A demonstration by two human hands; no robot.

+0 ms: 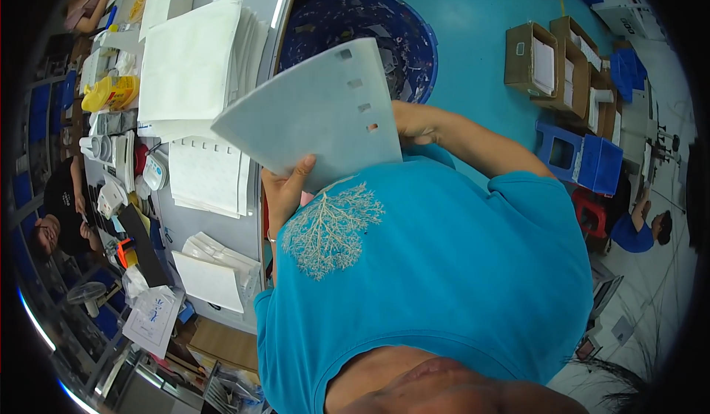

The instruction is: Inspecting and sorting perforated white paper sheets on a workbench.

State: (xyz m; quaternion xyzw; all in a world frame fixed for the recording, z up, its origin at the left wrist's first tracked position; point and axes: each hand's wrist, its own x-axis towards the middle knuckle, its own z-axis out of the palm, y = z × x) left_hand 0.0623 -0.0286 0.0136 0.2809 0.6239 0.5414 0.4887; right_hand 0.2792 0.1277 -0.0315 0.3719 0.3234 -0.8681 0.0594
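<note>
My left hand [287, 188] grips the lower left edge of a white sheet [310, 110], thumb on its front face and the other fingers behind. The sheet is tilted in front of my chest, with a row of small square slots along its right side. My right hand [416, 124] is at the right edge, partly behind the sheet. Its visible fingers are curled, the fingertips are hidden, and some skin shows through the lowest slot. Left of the sheet, a tall stack of white sheets [188, 62] lies on the grey table [214, 229]. Slotted sheets [207, 177] lie beside it.
A blue tub [421, 44] holding scraps stands beyond the held sheet. Another small sheet pile [207, 277] and a yellow bottle [111, 93] are on the table. Cardboard boxes [521, 59] and a blue stool [558, 151] stand at right. Other people are at both sides.
</note>
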